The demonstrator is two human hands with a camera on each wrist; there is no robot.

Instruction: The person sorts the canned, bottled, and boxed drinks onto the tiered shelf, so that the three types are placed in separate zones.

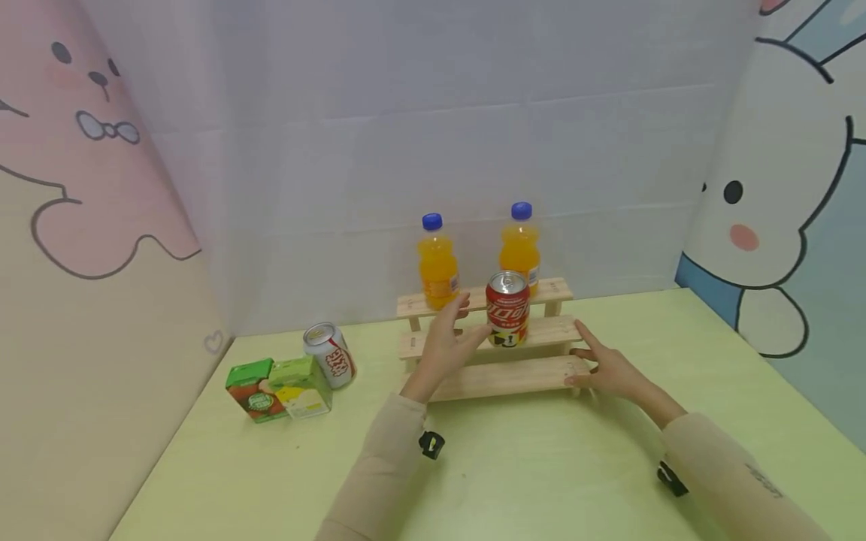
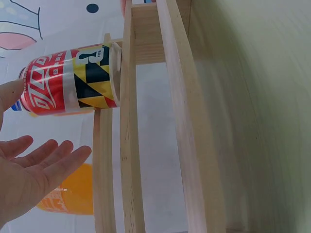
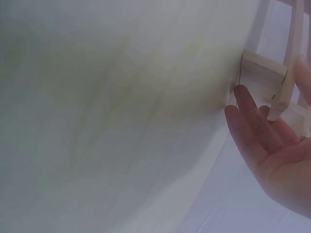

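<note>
A red cola can [image 1: 508, 309] stands upright on the middle board of a three-step wooden shelf rack [image 1: 504, 378]. My left hand [image 1: 443, 349] is just left of the can, fingers spread. In the left wrist view, its thumb lies close to the can's upper end, while the fingers [image 2: 36, 167] stay apart from it. At the rack's right end, my right hand [image 1: 609, 373] holds the boards' ends between thumb and fingers. Two orange drink bottles with blue caps stand on the top board, the left bottle [image 1: 438, 267] behind my left hand and the right bottle [image 1: 520, 244] behind the can.
Left of the rack, a white soda can [image 1: 330, 355] stands on the pale green table [image 1: 514, 466]. Beside it are a green-and-brown drink carton [image 1: 255, 391] and a light green carton [image 1: 301, 387]. A whitish curtain [image 1: 338, 150] hangs behind, with cartoon-printed panels at both sides.
</note>
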